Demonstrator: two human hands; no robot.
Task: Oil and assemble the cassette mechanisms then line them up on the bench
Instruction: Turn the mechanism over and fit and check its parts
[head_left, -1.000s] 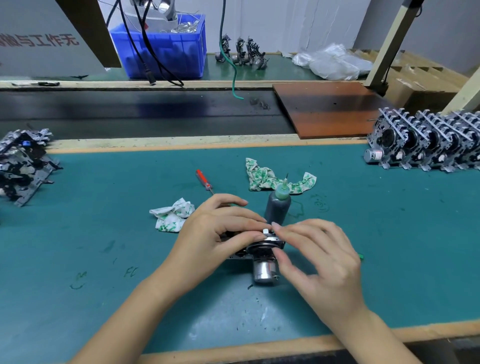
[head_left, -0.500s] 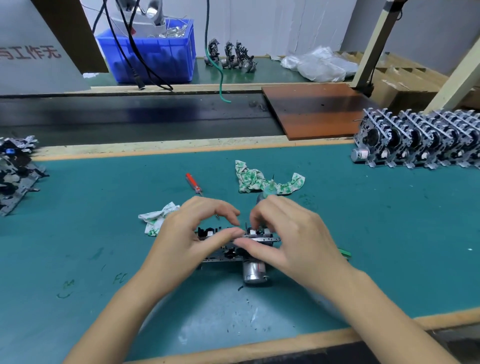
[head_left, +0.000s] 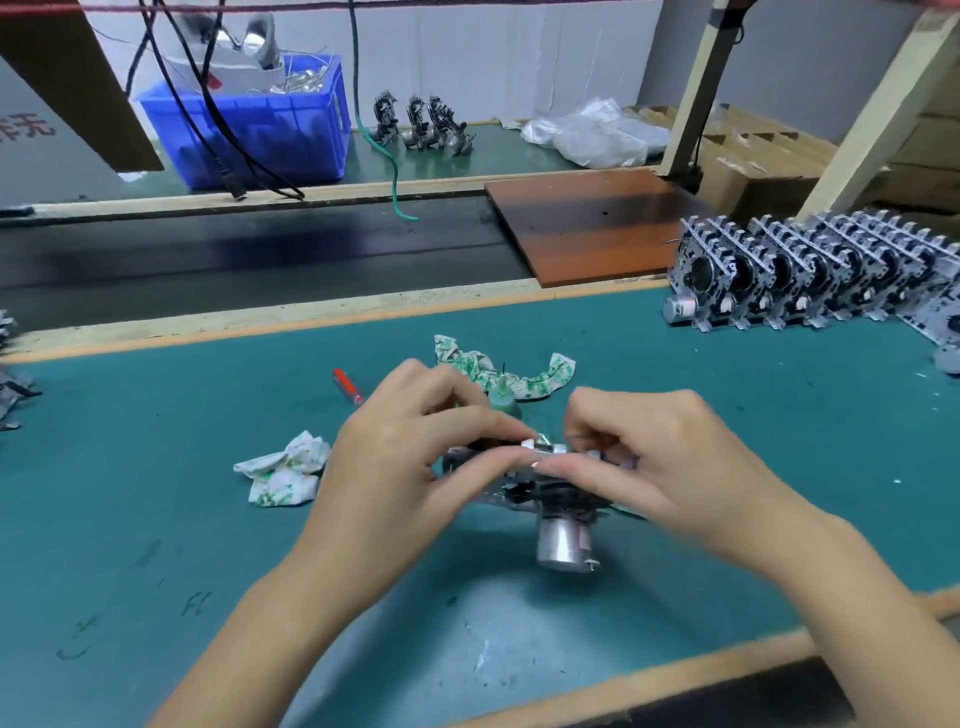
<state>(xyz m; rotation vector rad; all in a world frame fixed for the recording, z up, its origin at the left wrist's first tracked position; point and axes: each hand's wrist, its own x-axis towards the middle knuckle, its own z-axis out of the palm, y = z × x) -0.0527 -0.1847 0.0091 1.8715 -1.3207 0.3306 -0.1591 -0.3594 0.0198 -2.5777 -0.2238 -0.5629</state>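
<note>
A cassette mechanism (head_left: 540, 483) with a silver motor can (head_left: 563, 543) on its near side sits in the middle of the green bench mat (head_left: 156, 519). My left hand (head_left: 410, 457) pinches its top edge from the left. My right hand (head_left: 660, 457) pinches the same edge from the right, fingers curled over small metal parts. The oil bottle (head_left: 503, 399) stands just behind, mostly hidden by my hands. A row of several assembled mechanisms (head_left: 810, 275) stands on edge at the right of the bench.
Two crumpled rags (head_left: 283, 467) (head_left: 511, 371) and a red-handled screwdriver (head_left: 347, 385) lie near the hands. Loose mechanism parts (head_left: 10, 384) are at the far left. Behind run a dark conveyor belt (head_left: 249, 260), a brown board (head_left: 587, 223) and a blue crate (head_left: 260, 130).
My right hand closed in over the mechanism's top edge, from open fingers to a curled pinch. The left hand kept its hold. The oil bottle became mostly covered.
</note>
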